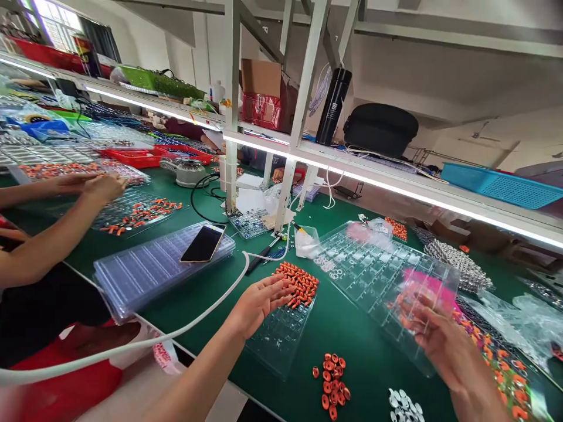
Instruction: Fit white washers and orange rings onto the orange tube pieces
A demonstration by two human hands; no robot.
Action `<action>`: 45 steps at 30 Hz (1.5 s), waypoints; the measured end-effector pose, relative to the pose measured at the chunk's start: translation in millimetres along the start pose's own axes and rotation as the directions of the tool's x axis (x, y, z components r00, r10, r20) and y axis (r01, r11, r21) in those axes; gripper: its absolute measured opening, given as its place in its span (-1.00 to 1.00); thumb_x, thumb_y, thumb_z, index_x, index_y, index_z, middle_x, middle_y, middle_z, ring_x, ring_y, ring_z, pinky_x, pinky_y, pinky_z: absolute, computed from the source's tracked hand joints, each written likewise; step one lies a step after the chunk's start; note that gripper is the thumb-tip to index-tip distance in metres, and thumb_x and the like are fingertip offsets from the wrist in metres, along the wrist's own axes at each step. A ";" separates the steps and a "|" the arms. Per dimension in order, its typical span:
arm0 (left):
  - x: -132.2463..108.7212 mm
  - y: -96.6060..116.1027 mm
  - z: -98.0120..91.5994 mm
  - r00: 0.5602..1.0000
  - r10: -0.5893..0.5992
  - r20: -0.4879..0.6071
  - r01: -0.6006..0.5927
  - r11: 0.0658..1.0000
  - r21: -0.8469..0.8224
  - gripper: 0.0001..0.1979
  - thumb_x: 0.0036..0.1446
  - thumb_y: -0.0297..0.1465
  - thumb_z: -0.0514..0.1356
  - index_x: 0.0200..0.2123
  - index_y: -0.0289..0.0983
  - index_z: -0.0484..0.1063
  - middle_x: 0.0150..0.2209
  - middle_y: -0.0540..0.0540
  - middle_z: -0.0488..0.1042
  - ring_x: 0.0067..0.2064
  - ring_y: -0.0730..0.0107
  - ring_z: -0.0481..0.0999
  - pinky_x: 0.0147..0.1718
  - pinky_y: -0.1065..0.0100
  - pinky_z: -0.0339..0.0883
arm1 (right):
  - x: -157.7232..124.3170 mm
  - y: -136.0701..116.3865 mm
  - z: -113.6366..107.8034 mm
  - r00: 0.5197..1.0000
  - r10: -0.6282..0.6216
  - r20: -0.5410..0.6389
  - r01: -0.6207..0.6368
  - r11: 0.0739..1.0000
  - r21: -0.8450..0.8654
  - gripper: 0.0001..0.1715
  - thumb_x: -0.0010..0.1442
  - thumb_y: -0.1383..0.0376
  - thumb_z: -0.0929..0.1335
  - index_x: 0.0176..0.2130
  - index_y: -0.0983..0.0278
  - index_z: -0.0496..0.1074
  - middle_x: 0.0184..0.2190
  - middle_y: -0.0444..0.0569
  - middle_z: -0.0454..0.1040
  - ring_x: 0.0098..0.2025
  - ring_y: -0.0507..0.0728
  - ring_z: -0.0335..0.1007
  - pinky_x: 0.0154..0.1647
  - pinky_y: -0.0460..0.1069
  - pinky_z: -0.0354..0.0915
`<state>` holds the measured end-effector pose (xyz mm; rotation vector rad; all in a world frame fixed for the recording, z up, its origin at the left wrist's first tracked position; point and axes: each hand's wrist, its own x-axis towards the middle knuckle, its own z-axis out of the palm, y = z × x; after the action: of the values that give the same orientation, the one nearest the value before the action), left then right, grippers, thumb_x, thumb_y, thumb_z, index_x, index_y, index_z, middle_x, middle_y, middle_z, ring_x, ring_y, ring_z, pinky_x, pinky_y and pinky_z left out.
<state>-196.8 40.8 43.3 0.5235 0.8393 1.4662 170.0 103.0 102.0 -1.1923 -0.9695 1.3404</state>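
My left hand (pixel 263 303) is open with its fingers stretched out, beside a cluster of small orange parts (pixel 299 283). These parts sit at the far end of a clear compartment tray (pixel 275 340) on the green table. At the right, my right hand (pixel 448 343) is closed on a thin clear plastic tray (pixel 402 334), with fingertips visible through it. A bright pink piece (pixel 433 288) shows behind that plastic. Between my hands, near the front edge, lie a loose pile of orange ring-like parts (pixel 333 387) and a pile of white parts (pixel 403 407).
A large clear tray (pixel 369 269) lies ahead. A white cable (pixel 211 302) crosses the left. A phone (pixel 203 244) rests on stacked plastic trays (pixel 145 269). Another person's arms (pixel 74 217) work at far left. A lit shelf (pixel 373 176) spans the table.
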 end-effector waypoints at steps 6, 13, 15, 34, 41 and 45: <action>0.0 -2.8 -9.4 0.999 -0.026 0.019 0.025 0.998 0.050 -0.57 0.11 -0.38 0.31 0.03 -0.39 0.37 0.13 -0.39 0.40 0.09 0.02 0.47 -0.04 0.19 0.44 | 38.9 -29.0 40.2 0.964 -0.259 -0.055 0.249 0.958 -0.141 -0.37 -0.01 0.22 0.47 0.05 0.25 0.30 -0.27 0.03 0.60 -0.44 0.16 0.56 -0.60 -0.09 0.40; -3.0 1.0 -24.5 1.000 -0.003 0.014 0.003 0.999 0.041 -0.51 0.11 -0.36 0.29 0.08 -0.41 0.31 0.07 -0.40 0.45 0.06 -0.02 0.49 0.01 0.11 0.40 | 69.2 -38.2 105.2 0.887 -0.462 -0.002 0.369 0.713 -0.597 -0.30 0.19 0.13 0.27 0.23 0.39 0.14 -0.16 0.16 0.57 -0.41 0.23 0.57 -0.52 0.00 0.42; -3.8 1.9 -29.3 1.000 0.004 0.018 -0.005 0.999 0.032 -0.50 0.11 -0.35 0.30 0.08 -0.42 0.30 0.07 -0.40 0.45 0.07 -0.03 0.48 0.03 0.08 0.38 | 76.6 -36.6 120.7 0.875 -0.484 0.016 0.378 0.662 -0.647 -0.30 0.19 0.13 0.28 0.21 0.42 0.18 -0.20 0.15 0.59 -0.44 0.23 0.56 -0.53 -0.01 0.40; -13.1 17.8 -62.2 1.000 0.013 0.004 -0.013 0.999 -0.045 -0.29 -0.08 -0.19 0.41 0.07 -0.42 0.30 0.12 -0.42 0.40 0.14 -0.14 0.40 0.11 0.01 0.28 | 93.2 36.4 191.5 0.679 -0.682 0.272 0.517 0.181 -0.837 -0.38 0.26 0.22 0.19 0.20 0.51 0.20 -0.44 0.10 0.58 -0.39 0.24 0.55 -0.37 0.00 0.35; -9.4 17.6 -65.0 1.000 0.003 0.011 -0.002 0.999 -0.043 -0.32 -0.04 -0.20 0.38 0.08 -0.41 0.28 0.11 -0.42 0.41 0.13 -0.13 0.41 0.12 -0.01 0.26 | 94.1 40.9 192.0 0.646 -0.696 0.313 0.513 0.093 -0.853 -0.38 0.27 0.22 0.17 0.21 0.51 0.18 -0.45 0.10 0.58 -0.41 0.25 0.54 -0.42 -0.01 0.33; -9.6 18.8 -63.9 1.000 0.007 0.023 -0.006 0.999 -0.041 -0.31 -0.04 -0.18 0.38 0.08 -0.42 0.28 0.12 -0.43 0.40 0.13 -0.14 0.41 0.12 -0.01 0.26 | 93.9 40.6 191.9 0.637 -0.704 0.314 0.510 0.080 -0.856 -0.39 0.27 0.24 0.16 0.22 0.50 0.16 -0.39 0.12 0.60 -0.38 0.23 0.56 -0.40 -0.01 0.35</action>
<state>-256.6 21.2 19.3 0.5117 0.7887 1.4777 -21.7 204.0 83.5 -1.3397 -1.9246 -0.1826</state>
